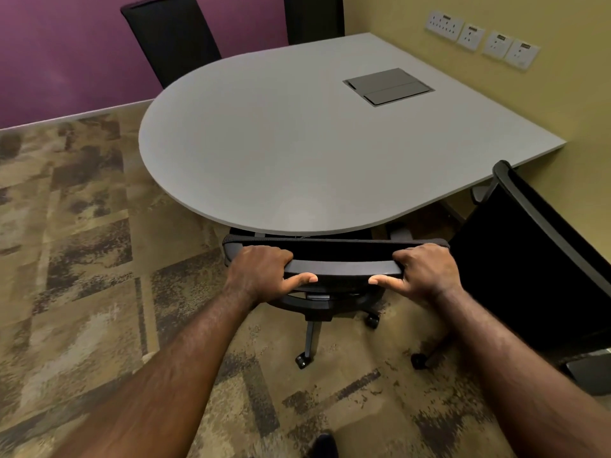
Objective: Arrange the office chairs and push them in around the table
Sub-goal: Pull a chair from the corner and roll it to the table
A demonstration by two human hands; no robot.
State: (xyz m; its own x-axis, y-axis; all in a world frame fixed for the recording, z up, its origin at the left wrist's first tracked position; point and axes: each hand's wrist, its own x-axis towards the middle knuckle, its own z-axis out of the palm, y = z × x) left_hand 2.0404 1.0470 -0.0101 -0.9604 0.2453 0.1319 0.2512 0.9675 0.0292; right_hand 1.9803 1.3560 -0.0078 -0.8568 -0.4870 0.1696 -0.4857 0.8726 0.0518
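A black office chair [337, 256] stands at the near rounded edge of the grey table [264, 153], its seat hidden under the tabletop and its wheeled base showing below. My left hand [261, 272] grips the left end of its backrest top and my right hand [426, 271] grips the right end. A second black chair [535, 266] stands at the right, angled, close beside the one I hold. Two more black chairs, one [172, 38] at the far left and one [314, 18] at the far middle, stand behind the table.
The table's right side meets a yellow wall with several sockets [482, 38]. A grey cable hatch [388, 85] is set in the tabletop. Purple wall [59, 54] lies beyond patterned carpet [82, 259] at the left. A dark shoe tip [325, 442] shows at the bottom.
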